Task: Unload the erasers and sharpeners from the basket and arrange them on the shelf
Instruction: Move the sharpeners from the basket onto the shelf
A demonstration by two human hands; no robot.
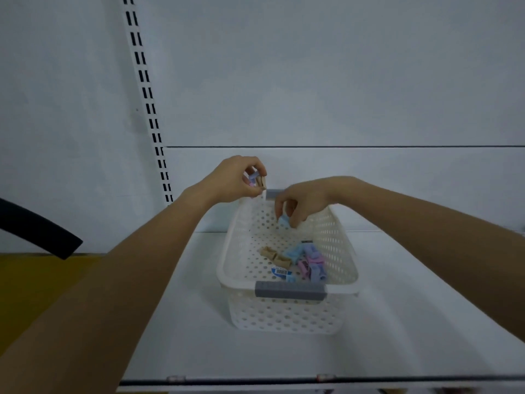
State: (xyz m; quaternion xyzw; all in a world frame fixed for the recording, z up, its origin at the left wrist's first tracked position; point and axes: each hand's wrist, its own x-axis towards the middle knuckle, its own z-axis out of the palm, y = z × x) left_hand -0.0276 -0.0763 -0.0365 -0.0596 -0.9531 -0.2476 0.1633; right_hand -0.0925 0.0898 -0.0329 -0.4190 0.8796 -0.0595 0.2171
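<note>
**Both hands busy over the basket**

Closest to my view is the front lip of the white shelf point(284, 381), with two bare forearms reaching in over it. The white perforated basket point(287, 317) sits on the shelf, roughly centre. It has a grey handle point(289, 291) on its near rim and another on the far rim.

The left hand point(235, 179) is up by the basket's far left corner, fingers curled round a little bunch of pieces point(257, 181). I can make out blue, pink and tan, but can't tell erasers from sharpeners at this size.

The right hand point(304, 199) is over the far end of the basket, fingertips pinching one light blue piece point(283, 222) that's held clear of the bottom.

The pastel pile point(308, 263) of blue, pink and purple bits lies on the basket floor toward the right. Two tan pieces point(274, 256) sit just left of it, and a barcode sticker point(280, 272) is right beside them.

Off to the left there's a slotted upright point(147, 103) on the back panel. Lower down is a black curved thing point(37, 231) I can't identify.
</note>
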